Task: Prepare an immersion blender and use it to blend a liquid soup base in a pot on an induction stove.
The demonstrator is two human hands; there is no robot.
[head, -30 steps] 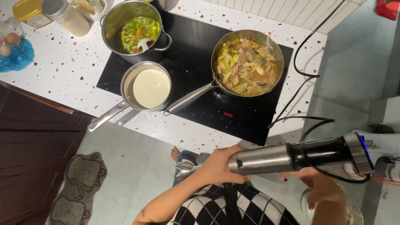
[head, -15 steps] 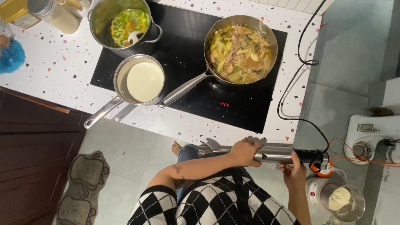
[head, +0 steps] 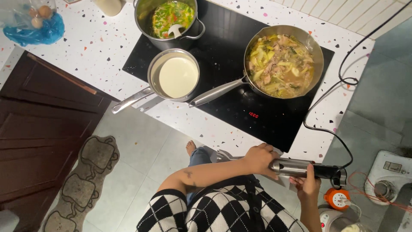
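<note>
- Speckled white countertop [head: 107,51] carries a black induction hob [head: 231,73] with a stew-filled frying pan [head: 283,60], a saucepan of pale cream [head: 174,75] and a pot of green soup [head: 171,19].
- Below the counter edge, the hand blender [head: 300,168] lies level across the body.
- Left hand [head: 257,159] wraps the steel shaft; right hand [head: 308,187] clasps the dark handle.
- Judged step: fitting or readying the blender; next it needs upending, blade downward.

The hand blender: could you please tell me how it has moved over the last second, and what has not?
Both hands, left hand and right hand, keep hold of the hand blender, which has come lower and nearer the body, below the counter edge. The frying pan, saucepan and pot stayed put.
</note>
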